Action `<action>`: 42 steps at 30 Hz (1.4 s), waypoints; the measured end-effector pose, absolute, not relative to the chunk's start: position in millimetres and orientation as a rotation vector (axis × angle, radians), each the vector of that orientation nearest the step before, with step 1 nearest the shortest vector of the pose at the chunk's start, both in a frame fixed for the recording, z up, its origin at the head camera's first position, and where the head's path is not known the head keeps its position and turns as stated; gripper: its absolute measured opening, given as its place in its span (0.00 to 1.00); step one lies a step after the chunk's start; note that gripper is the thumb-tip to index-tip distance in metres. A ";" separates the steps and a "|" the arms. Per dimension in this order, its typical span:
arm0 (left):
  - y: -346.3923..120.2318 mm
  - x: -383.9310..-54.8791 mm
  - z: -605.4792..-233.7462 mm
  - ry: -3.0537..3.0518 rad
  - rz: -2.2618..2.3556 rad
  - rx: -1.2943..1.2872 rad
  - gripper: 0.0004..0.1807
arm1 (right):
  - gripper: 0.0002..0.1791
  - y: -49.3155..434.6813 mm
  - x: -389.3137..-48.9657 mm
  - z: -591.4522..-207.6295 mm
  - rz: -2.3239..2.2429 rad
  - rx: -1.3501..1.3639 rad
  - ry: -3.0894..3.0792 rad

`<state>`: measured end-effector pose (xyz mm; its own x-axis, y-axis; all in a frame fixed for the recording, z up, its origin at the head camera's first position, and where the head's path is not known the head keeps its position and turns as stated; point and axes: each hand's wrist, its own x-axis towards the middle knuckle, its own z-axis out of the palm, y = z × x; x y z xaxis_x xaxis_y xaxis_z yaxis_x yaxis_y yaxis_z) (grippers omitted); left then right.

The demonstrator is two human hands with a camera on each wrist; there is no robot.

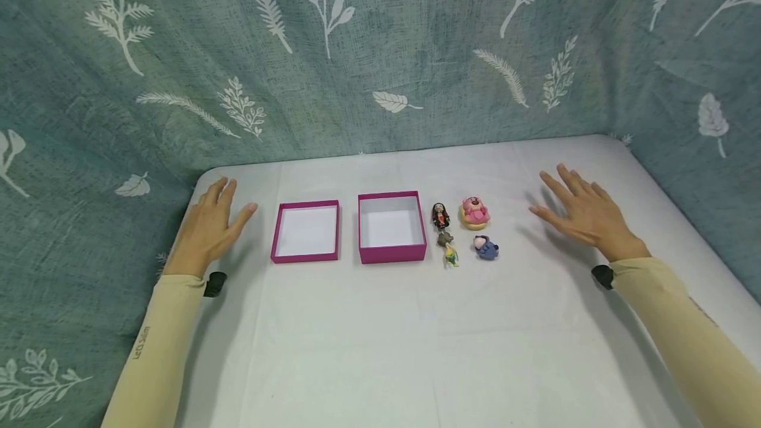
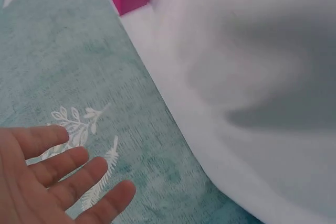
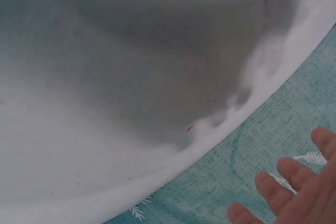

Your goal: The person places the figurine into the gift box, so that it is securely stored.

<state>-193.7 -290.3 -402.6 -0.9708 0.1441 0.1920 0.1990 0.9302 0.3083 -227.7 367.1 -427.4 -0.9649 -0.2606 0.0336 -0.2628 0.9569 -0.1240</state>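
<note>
My left hand (image 1: 208,226) hovers over the table's left edge with fingers spread, holding nothing. The right hand (image 1: 585,213) is likewise spread and bare, above the right side of the table. Nearest the left hand lies a shallow magenta-rimmed box lid (image 1: 306,232), its white inside facing up. Beside it stands an open magenta box (image 1: 392,228) with a white interior. Right of the box are small figurines: a dark-haired one (image 1: 440,216), a pink bear on a yellow ring (image 1: 474,213), a brown-headed one in yellow and green (image 1: 448,249), and a blue one (image 1: 486,248).
A white cloth covers the table (image 1: 357,335). Green curtain fabric (image 1: 416,51) with white leaf prints hangs behind it and at both sides. Dark straps (image 1: 603,276) sit at the wrists, over pale yellow sleeves (image 1: 148,349).
</note>
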 end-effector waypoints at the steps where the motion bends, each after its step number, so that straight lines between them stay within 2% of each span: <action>1: -288.7 -193.8 -402.8 -2.909 -0.513 -0.273 0.41 | 0.46 365.9 -228.0 -427.3 0.222 0.416 -3.101; 8: -265.5 -191.2 -403.4 -2.750 -0.617 -0.449 0.30 | 0.42 342.1 -228.2 -421.3 0.601 0.548 -3.135; 13: -233.6 -190.1 -404.8 -2.667 -0.669 -0.552 0.29 | 0.38 320.6 -228.0 -419.9 0.804 0.662 -3.082; 25: -163.8 -189.1 -409.8 -2.753 -0.822 -0.709 0.43 | 0.43 299.5 -245.9 -430.6 0.970 0.708 -3.141; 31: -146.0 -190.0 -414.0 -2.856 -0.887 -0.697 0.53 | 0.40 287.5 -248.0 -439.3 1.026 0.798 -3.110; 42: -123.3 -209.1 -422.9 -2.924 -0.881 -0.728 0.62 | 0.37 279.9 -253.0 -440.2 0.936 0.824 -3.112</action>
<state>-209.1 -123.3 -422.9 -0.8924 0.4315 0.1317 0.4324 0.7349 0.5225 -253.0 279.9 -440.2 -0.8582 -0.5099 -0.0587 -0.3930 0.7263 -0.5640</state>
